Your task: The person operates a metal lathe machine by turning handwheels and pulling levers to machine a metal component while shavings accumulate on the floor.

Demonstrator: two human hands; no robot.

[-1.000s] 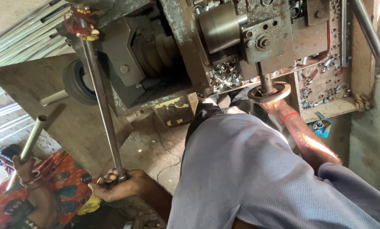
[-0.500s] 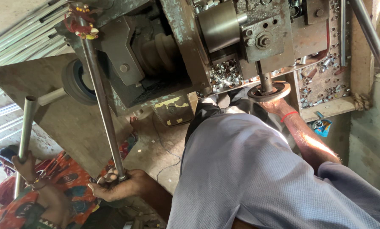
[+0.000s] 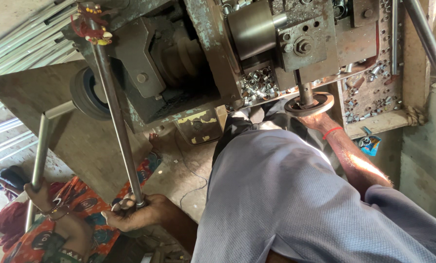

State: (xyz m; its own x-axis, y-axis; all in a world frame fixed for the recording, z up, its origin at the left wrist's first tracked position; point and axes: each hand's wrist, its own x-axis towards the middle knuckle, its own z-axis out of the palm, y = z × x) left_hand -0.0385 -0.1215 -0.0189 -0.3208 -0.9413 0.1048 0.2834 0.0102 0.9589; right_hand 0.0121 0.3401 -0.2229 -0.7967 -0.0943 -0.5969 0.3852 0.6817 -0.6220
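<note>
Head view | left hand point(image 3: 137, 214) fingers clamped round lever rod point(image 3: 115, 112) base | right hand point(image 3: 315, 119) on handwheel point(image 3: 303, 104), grip unclear

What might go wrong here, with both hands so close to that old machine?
The left hand grips the long steel lever rod; a slip might jerk it. The right hand rests at the round metal handwheel, near loose metal rings that may pinch or cut. Another person's hand holds a grey pipe close by.

packet point(image 3: 370, 144) | blue, crumpled | floor below machine tray, right
</note>
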